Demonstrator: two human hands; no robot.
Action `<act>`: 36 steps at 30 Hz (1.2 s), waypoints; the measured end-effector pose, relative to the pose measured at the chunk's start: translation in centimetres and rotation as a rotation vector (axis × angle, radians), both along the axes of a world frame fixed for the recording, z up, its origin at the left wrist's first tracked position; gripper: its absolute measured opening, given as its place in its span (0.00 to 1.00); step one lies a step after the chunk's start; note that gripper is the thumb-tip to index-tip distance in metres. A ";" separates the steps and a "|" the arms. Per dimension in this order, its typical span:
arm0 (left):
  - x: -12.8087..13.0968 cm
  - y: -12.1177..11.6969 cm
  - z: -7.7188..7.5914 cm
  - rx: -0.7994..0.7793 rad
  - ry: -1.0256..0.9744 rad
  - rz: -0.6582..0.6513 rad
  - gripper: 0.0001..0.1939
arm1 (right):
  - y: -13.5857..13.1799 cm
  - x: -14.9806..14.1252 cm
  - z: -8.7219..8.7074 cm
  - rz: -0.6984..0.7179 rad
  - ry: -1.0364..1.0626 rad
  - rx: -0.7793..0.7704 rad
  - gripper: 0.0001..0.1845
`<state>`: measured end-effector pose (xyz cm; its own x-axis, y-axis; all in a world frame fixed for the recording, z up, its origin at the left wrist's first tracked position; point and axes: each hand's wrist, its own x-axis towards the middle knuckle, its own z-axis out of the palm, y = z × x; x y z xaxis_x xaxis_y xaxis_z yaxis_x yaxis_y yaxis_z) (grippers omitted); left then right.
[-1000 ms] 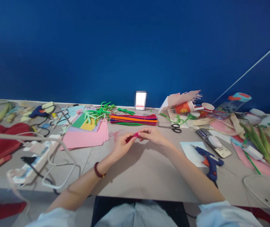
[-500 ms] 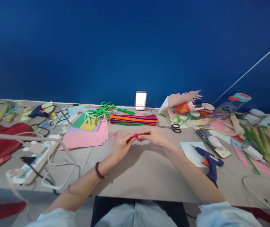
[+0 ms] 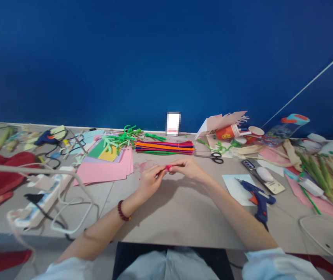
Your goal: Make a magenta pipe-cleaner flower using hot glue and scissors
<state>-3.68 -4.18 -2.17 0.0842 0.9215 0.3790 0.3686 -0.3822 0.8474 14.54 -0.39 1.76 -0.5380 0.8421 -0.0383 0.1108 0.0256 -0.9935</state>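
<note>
A small bright pink piece (image 3: 168,167) is pinched between my two hands above the middle of the table; its kind is mostly hidden by fingers. My left hand (image 3: 150,179) grips its left side with thumb and fingertips, a dark red bead bracelet on that wrist. From the other side, my right hand (image 3: 187,169) closes thumb and finger on the same piece. Just beyond the hands lies a bundle of coloured pipe cleaners (image 3: 164,147), orange, red, purple and green. Black-handled scissors (image 3: 216,157) rest to the right of the bundle.
Pink paper sheets (image 3: 104,171) and green pipe-cleaner shapes (image 3: 122,138) lie left. A white power strip (image 3: 45,198) with cables is nearer. On the right are a blue glue gun (image 3: 258,196), a phone (image 3: 252,168), paper cups (image 3: 227,133) and corn husks (image 3: 324,179). A blue wall (image 3: 166,58) stands behind.
My fingers have shifted very slightly around the pink piece, and both hands keep their pinch. The things on the table have not moved.
</note>
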 end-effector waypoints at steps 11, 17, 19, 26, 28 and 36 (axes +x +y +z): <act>0.2 -0.2 0.9 0.116 0.063 0.046 0.08 | -0.1 -0.3 -0.2 -0.068 0.071 0.019 0.13; 0.1 0.2 0.3 0.257 0.138 0.055 0.06 | 0.1 -0.4 -0.8 -0.047 0.109 0.011 0.11; 0.0 0.3 -0.1 0.350 0.196 0.061 0.07 | 0.1 -0.4 -0.9 -0.050 0.108 0.011 0.10; -0.3 0.5 -0.2 0.549 0.362 -0.025 0.07 | 0.3 0.3 -0.4 0.030 0.027 -0.008 0.07; -0.2 0.4 0.0 0.521 0.337 -0.028 0.07 | 0.4 0.4 -0.3 0.043 0.036 -0.012 0.08; -0.1 0.3 0.5 0.356 0.196 0.089 0.05 | 0.9 1.1 0.5 0.001 0.080 0.001 0.17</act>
